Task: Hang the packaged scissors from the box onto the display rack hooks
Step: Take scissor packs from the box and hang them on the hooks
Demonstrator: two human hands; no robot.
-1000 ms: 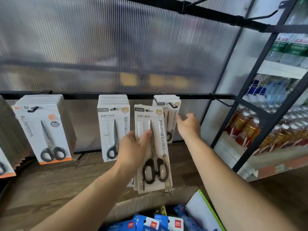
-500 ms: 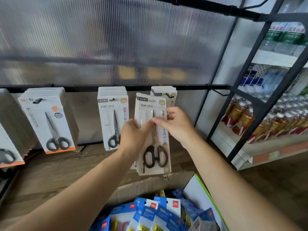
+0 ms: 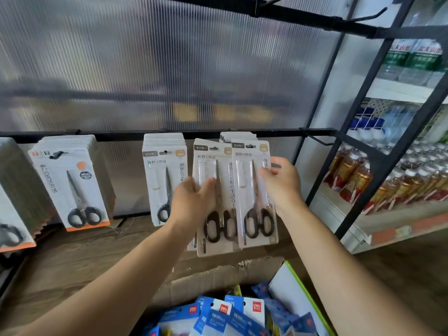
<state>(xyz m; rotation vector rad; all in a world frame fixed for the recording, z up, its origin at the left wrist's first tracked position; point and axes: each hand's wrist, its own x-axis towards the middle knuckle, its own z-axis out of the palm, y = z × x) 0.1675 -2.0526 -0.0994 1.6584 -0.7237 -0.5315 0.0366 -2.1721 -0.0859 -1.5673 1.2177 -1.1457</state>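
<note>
Hanging packs (image 3: 164,175) fill the rack bar's (image 3: 116,136) left and middle. In front of its middle the left hand (image 3: 194,202) holds a bundle of packs (image 3: 218,248), and the right hand (image 3: 283,183) holds a single pack (image 3: 252,180) overlapping that bundle's right edge. The box (image 3: 218,277) sits below the bar, with bottle shelves (image 3: 400,190) beyond its right end.

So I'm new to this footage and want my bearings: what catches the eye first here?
At centre, the left hand grips a stack of packaged scissors while the right hand pinches a single scissors pack beside it, below the black rail. An open cardboard box of blue packs sits underneath.
</note>
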